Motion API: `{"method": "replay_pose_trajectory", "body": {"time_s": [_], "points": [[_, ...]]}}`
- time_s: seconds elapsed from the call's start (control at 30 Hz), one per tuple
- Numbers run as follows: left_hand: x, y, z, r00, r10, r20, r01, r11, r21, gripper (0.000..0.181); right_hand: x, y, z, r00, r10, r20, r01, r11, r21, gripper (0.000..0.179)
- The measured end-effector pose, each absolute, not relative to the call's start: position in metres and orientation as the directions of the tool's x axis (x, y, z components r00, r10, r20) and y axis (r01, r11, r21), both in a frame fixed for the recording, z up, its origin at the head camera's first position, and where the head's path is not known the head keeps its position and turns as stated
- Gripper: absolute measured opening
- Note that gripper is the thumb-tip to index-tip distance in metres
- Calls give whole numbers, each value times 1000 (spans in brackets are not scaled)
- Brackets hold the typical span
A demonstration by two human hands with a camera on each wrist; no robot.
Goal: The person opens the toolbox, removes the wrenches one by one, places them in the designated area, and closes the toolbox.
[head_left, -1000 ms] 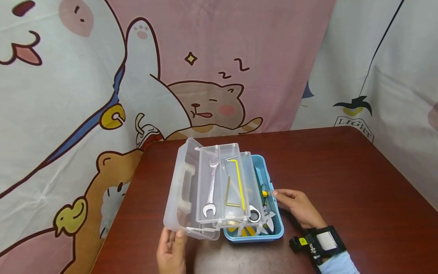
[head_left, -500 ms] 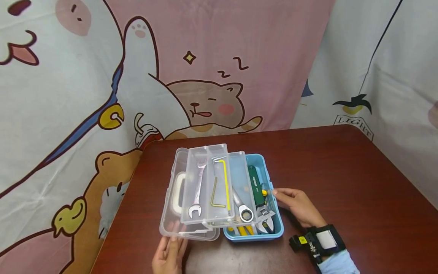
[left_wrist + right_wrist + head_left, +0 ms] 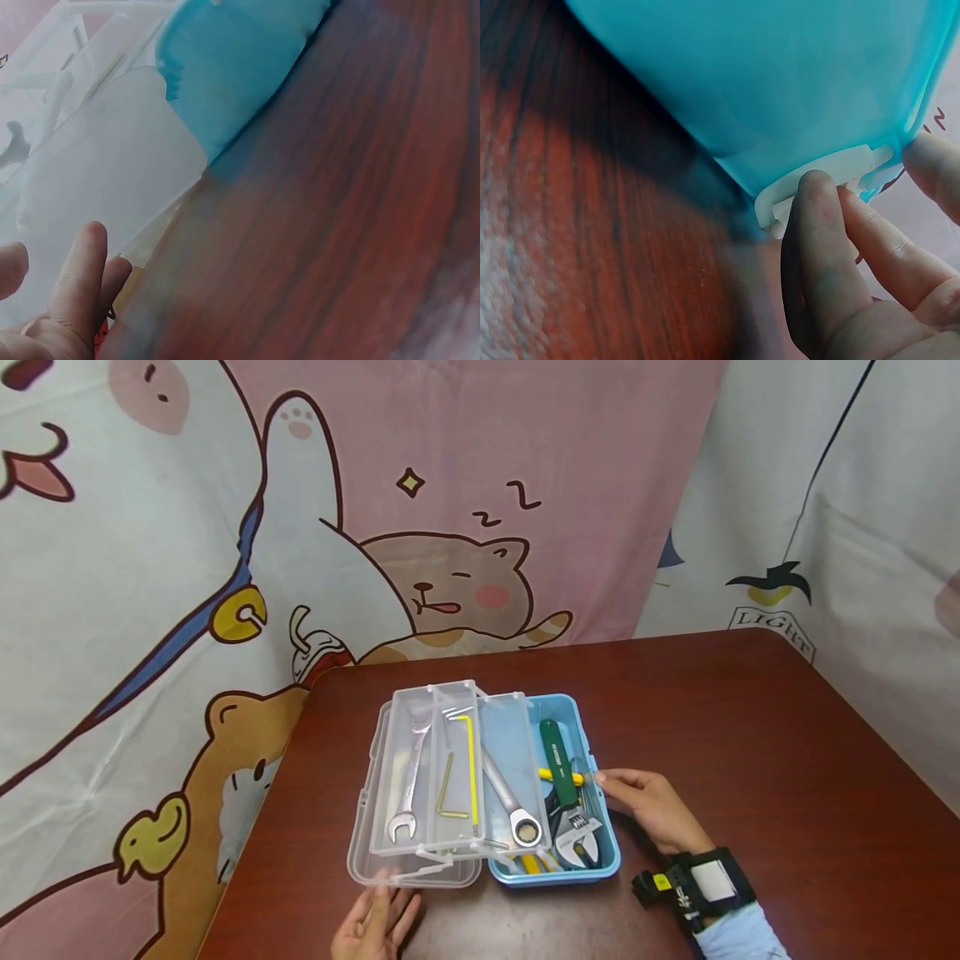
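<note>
The blue toolbox (image 3: 555, 878) stands with its clear lid (image 3: 362, 847) swung down flat on the left. Clear trays (image 3: 495, 727) fan out between them, bearing an open-ended wrench (image 3: 410, 781), a ratchet wrench (image 3: 512, 797) and hex keys (image 3: 473, 777). Below the lid's near edge lies my left hand (image 3: 375, 927), fingers loosely extended and the lid right above its fingertips; contact is hard to tell. My right hand (image 3: 652, 806) grips the box's right side, thumb at the rim, fingers at the white latch (image 3: 817, 172). Inside are a green-handled tool (image 3: 557, 760) and an adjustable wrench (image 3: 576, 835).
The box rests on a dark red-brown table (image 3: 712, 710). Behind hangs a printed cloth (image 3: 600, 485) with cartoon animals. A yellow-handled tool (image 3: 551, 774) and other tools lie in the box's bottom, partly under the trays.
The lid has dropped from a tilted stand to flat on the left, and the trays have slid left with it, uncovering more of the box. My left hand has lowered; the right stays put.
</note>
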State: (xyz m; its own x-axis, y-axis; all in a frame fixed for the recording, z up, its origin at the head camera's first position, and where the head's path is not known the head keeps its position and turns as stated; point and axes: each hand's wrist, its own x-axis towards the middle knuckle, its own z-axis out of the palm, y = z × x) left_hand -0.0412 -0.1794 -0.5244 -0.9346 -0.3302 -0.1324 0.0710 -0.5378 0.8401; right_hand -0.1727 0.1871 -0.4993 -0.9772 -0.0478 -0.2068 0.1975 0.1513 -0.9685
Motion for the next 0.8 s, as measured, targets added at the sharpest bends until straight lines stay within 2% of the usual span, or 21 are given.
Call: {"method": "replay_pose_trajectory", "body": {"time_s": [0.4,0.57,0.8], "points": [[-42,-178,-533,-912,-364,-187,46,-545,837,14,-172,186,-497,-978,-41,-207,196,184,-963,58],[-41,-178,-535,-892,-368,-262,-29,-532,847,24,-172,186,-497,-980,-43,-197,186,179,-966,56],[-42,-179,-534,-863,-373,-340,-100,-535,839,19,-172,187,-499,-980,-48,-192,183,151,-971,51]]}}
